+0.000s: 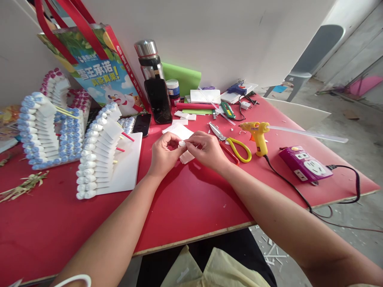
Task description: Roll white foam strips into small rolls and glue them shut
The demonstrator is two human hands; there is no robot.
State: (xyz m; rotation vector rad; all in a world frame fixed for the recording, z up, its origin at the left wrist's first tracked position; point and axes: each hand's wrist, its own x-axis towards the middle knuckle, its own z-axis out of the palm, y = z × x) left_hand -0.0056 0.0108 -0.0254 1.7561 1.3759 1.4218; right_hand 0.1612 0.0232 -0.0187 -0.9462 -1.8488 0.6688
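Both hands meet above the middle of the red table. My left hand (164, 154) pinches a small white paper roll (181, 143) between thumb and fingers. From the other side, my right hand (208, 149) is closed on the same white piece, its fingertips touching it. A flat white strip (187, 158) shows just below the fingers; whether it joins the roll I cannot tell. Behind the hands lie thin white paper sheets (178, 130). Shears (241, 150) with yellow and red handles rest right of my right hand.
A yellow glue gun (257, 133) stands on the right, near a purple power strip (305, 163) with trailing cords. Left are white roll structures (89, 159) and blue-white ones (30, 131). A phone (158, 101) leans against a steel flask (149, 59); a shopping bag (104, 75) stands behind.
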